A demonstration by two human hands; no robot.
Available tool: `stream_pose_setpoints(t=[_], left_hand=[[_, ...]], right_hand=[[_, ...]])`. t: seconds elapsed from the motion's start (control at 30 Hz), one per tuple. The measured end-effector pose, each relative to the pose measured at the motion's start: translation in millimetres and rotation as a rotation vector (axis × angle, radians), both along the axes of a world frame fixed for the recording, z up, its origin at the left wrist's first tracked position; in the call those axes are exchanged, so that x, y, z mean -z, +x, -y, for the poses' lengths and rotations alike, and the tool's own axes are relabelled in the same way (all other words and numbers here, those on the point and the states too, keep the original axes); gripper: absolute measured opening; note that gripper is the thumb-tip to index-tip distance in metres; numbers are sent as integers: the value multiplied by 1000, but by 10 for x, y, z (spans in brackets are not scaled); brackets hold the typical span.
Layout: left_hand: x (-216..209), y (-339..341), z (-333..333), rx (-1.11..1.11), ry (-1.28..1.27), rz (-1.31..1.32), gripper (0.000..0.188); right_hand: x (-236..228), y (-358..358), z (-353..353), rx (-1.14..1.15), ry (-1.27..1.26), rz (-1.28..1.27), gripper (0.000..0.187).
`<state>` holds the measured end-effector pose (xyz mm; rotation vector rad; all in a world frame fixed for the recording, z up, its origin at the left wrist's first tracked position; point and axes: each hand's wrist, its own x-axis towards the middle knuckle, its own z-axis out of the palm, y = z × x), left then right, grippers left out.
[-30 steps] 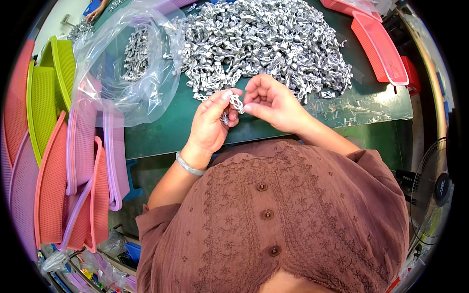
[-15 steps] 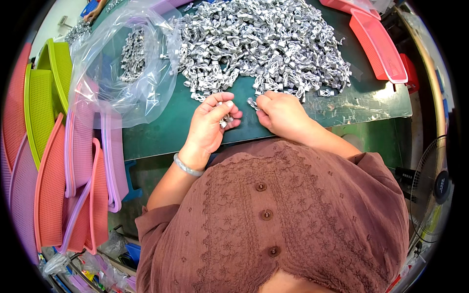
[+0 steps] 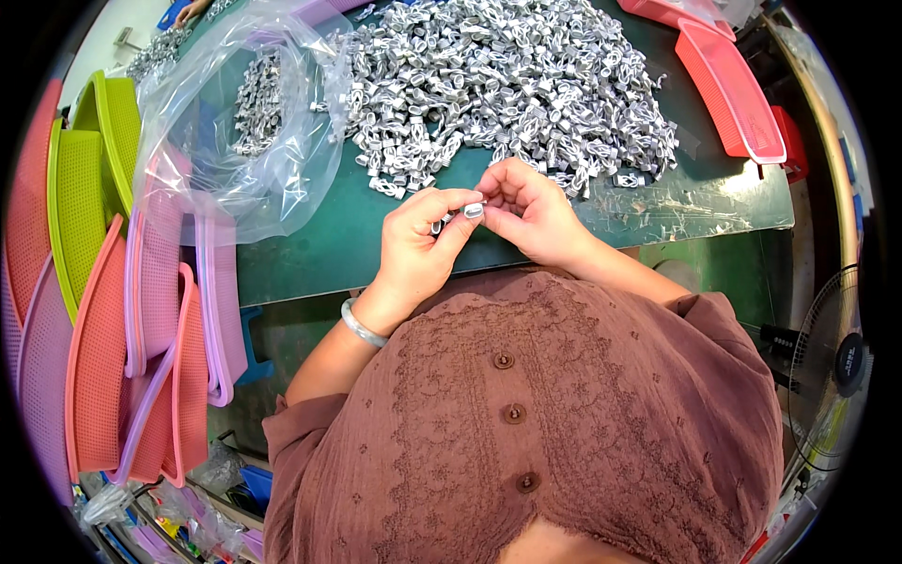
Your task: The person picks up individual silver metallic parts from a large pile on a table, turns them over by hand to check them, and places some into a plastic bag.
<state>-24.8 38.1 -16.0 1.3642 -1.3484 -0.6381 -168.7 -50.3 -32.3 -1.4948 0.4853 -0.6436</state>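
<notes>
My left hand is closed in a pinch, its thumb and forefinger gripping a small grey-and-white looped cord piece. More such pieces show partly between its curled fingers. Right up against it, my right hand has its thumb and fingertips closed at the far end of the same piece; what lies between those tips is mostly covered. Just beyond both hands spreads a large heap of the same looped cord pieces on the green table.
Left of the heap, a clear plastic bag stands open around more pieces. Stacked purple, red and green plastic baskets crowd the left side. A red basket lies at the table's right, with a fan below it. Another person's hand shows far left.
My right hand has come from the heap's near edge toward my left hand, and the two now meet. A piece has come up between my left thumb and forefinger.
</notes>
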Motion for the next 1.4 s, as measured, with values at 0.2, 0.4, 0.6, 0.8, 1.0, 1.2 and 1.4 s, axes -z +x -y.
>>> stream_pose_setpoints(t=[0.2, 0.4, 0.6, 0.8, 1.0, 1.2, 1.4], left_hand=[[-43, 26, -13, -19, -4, 63, 12], [-50, 40, 8, -34, 297, -478, 11], [-6, 76, 39, 0, 599, -936, 22], [5, 76, 51, 3, 629, -1006, 22], [54, 51, 41, 23, 446, -947, 18], [71, 37, 32, 84, 387, -1011, 23], [58, 47, 39, 113, 412, -1079, 23]], right_hand=[[-48, 24, 15, -122, 173, 75, 17], [-163, -26, 78, -267, 539, 41, 28], [-174, -35, 79, -298, 726, 156, 32], [-163, -34, 87, -296, 746, 165, 31], [-195, -12, 73, -303, 766, 126, 34], [-179, 10, 68, -190, 586, 41, 45], [-136, 25, 41, -150, 392, 45, 46]])
